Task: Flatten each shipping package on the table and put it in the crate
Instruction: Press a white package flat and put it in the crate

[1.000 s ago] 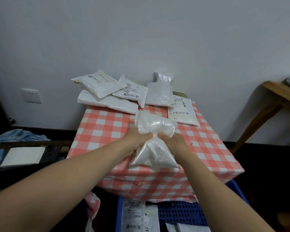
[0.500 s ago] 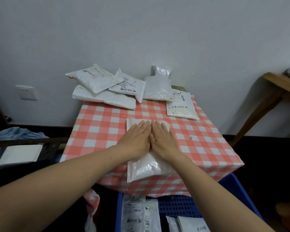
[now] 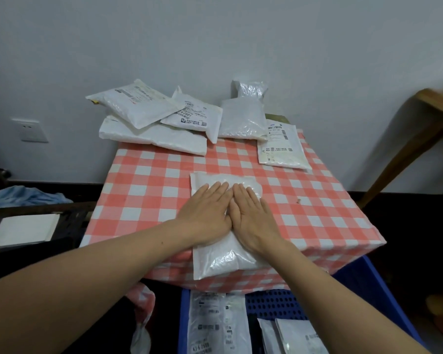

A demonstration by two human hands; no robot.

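**Both hands flat on a white package**

The left hand (image 3: 205, 213) and the right hand (image 3: 253, 215) lie side by side, palms down. Their fingers are straight and close together, and they press on a white package (image 3: 223, 261). The inner edges of the two hands touch each other. The package lies on the near part of the table (image 3: 143, 190), which has a red-and-white checked cloth. Its near end reaches over the front edge of the table.

At the far edge of the table, near the wall, are other packages (image 3: 151, 134). Several white ones lie one over another on the left, one with a bunched top is in the middle, and a flat one with a printed label is on the right. Below the front of the table stands a blue crate (image 3: 368, 277), and in it lie flat packages (image 3: 215, 323) with labels. On the wall at the left is a white socket (image 3: 32, 130).
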